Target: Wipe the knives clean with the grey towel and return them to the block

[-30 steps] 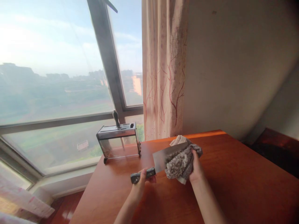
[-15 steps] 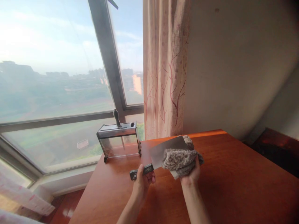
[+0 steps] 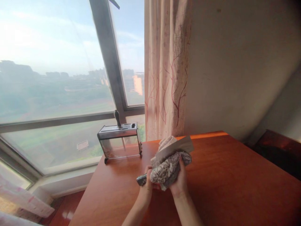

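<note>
My left hand (image 3: 147, 182) is closed around the dark handle of a cleaver (image 3: 180, 146), whose wide blade points up and to the right above the table. A fuzzy grey-and-white cloth (image 3: 166, 169) is folded around the blade, covering its lower part near the handle, with some cloth on the far side too. My right hand (image 3: 180, 180) grips the cloth from the right, thumb on top, pressing it against the blade. The blade's far end sticks out bare beyond the cloth. The fingers under the cloth are hidden.
A knife block (image 3: 117, 131) with clear sides and one dark-handled tool in its top stands at the table's back left corner, by the window. The reddish-brown wooden table (image 3: 225, 182) spreads below my hands. A patterned curtain (image 3: 166, 69) hangs behind it.
My right hand has slid the cloth left and down along the blade, close to the handle. The blade has tilted, and its far end now shows. The knife block has not moved.
</note>
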A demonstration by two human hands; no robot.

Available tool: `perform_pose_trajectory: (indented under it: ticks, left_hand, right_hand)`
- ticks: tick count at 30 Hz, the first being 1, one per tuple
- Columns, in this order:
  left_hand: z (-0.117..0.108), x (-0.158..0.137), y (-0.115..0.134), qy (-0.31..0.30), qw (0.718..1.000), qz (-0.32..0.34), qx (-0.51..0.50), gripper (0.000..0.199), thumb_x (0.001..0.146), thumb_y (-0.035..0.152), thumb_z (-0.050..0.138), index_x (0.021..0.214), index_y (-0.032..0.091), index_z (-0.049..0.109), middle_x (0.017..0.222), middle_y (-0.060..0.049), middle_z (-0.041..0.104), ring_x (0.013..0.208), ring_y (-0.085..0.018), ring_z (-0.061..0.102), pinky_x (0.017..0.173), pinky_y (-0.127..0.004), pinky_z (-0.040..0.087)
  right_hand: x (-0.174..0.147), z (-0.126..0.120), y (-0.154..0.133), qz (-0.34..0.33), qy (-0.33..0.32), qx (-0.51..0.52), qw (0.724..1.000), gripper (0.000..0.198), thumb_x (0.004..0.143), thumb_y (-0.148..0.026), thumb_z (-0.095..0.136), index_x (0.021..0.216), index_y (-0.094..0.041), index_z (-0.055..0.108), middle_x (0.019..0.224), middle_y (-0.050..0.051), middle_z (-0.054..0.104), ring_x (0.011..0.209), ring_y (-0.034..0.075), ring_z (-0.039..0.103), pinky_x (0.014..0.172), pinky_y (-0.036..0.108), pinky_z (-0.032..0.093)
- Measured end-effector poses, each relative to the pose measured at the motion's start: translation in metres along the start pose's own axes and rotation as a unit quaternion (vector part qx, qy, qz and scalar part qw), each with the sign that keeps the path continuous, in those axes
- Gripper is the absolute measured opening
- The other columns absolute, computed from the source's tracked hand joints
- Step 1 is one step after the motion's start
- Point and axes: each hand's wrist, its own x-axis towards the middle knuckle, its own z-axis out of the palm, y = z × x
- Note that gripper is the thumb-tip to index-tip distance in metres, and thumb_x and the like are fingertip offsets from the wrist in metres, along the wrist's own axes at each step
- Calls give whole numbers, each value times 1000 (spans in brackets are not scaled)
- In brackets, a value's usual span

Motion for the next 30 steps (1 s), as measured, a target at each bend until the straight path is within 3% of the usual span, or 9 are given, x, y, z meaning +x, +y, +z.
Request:
perform_pose_trajectory:
  ticks: [4,8,11,17,23,27,30]
  left_hand:
    - [3,0,2,-7,997,45,-57,56,69,56,69,113,22,64,95,-7,74,98,-28,66,93,-37,48]
    - [2,-9,16,-19,996,-2,-89,59,73,53,68,124,26,59,115,-10,70,108,-30,63,95,-40,47]
    - [4,-17,35,-31,993,-1,-111,60,75,43,70,130,26,55,122,-9,67,114,-29,60,98,-40,46]
    - [2,-17,54,-18,988,8,-151,57,80,34,67,134,26,49,115,-6,71,105,-25,65,93,-38,50]
    - [-12,-12,61,-22,990,-3,-138,55,77,34,71,129,23,55,109,-7,73,98,-25,68,90,-36,52]
    - [-13,-14,68,-43,992,-11,-114,54,76,34,72,127,20,56,111,-9,72,98,-26,68,90,-37,52]
    - [-11,-13,67,-24,993,-17,-111,61,75,35,73,132,22,52,109,-8,72,94,-24,70,87,-36,54]
  right_hand:
    - [-3,2,12,11,-29,-45,998,34,73,-52,70,94,-25,71,96,1,76,93,23,69,86,39,55]
    - [-2,1,11,32,-49,-46,997,29,74,-44,72,93,-23,72,96,2,76,91,22,70,88,37,54]
    - [1,-4,3,48,-48,-48,997,26,75,-39,73,94,-22,72,97,2,76,92,21,70,90,37,53]
    - [8,-20,-18,7,-53,-85,995,30,64,-23,82,93,-23,72,97,0,76,92,16,69,87,28,52]
    - [4,-29,-44,-27,-120,-171,978,37,55,-12,85,87,-23,70,92,2,76,88,21,69,85,35,52]
    - [5,-30,-48,-22,-101,-180,978,45,54,-12,85,95,-24,68,94,2,76,90,22,69,84,37,53]
    - [10,-31,-43,-39,-74,-176,981,42,60,-19,84,98,-24,68,95,0,75,89,20,69,81,33,54]
